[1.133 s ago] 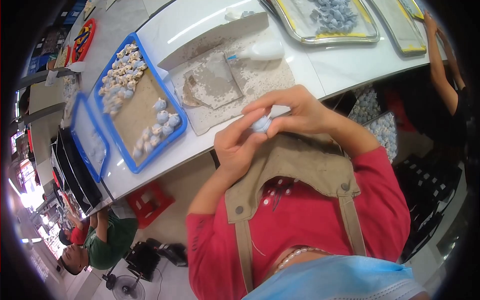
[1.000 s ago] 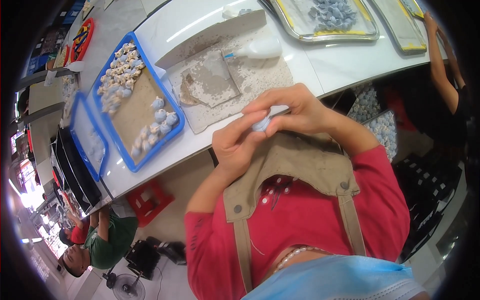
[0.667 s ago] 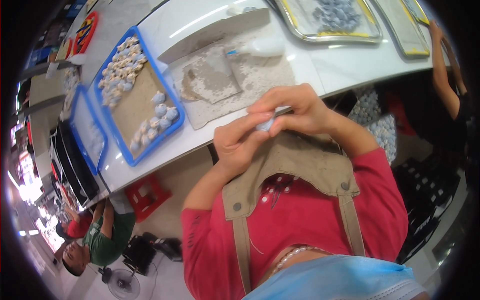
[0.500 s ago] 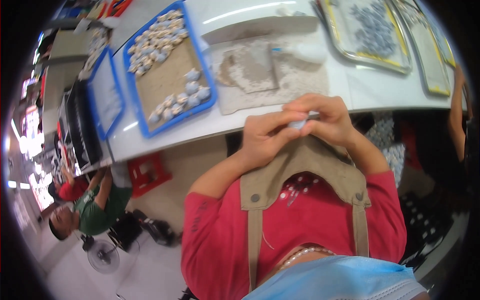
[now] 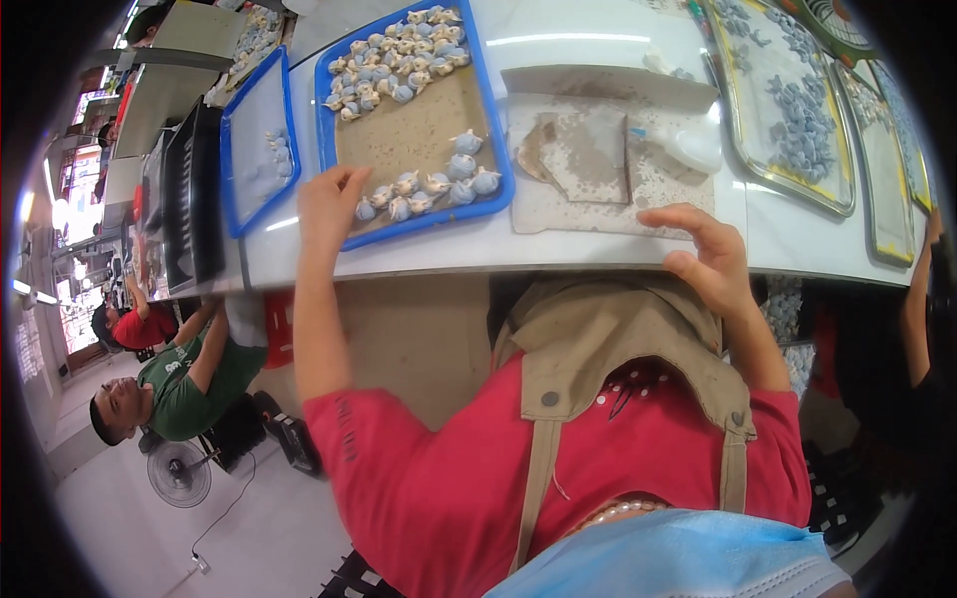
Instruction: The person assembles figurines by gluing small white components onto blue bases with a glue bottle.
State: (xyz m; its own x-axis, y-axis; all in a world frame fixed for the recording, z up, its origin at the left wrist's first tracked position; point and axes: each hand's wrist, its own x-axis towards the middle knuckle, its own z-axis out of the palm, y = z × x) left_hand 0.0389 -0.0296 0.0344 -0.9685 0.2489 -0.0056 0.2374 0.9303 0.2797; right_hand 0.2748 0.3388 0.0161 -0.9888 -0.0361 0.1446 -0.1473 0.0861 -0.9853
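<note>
The left hand [image 5: 334,204] is held at the blue tray's [image 5: 419,135] near-left edge, fingers mostly closed; whether anything is gripped cannot be told. The right hand [image 5: 713,254] is held half open, empty, near the board [image 5: 568,214]. Round figures [image 5: 462,192] are lined along the tray's near end, cream parts turned variously. The tray's long axis is directed away from the body. Lettering [image 5: 346,431] is borne on the left sleeve.

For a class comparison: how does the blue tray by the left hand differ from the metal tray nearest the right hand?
The blue tray holds rounded blue-and-cream pieces; the metal tray holds plain blue pieces. The blue tray's base looks brown; the metal tray's whitish, edged in yellow. Both rest on the white table.
</note>
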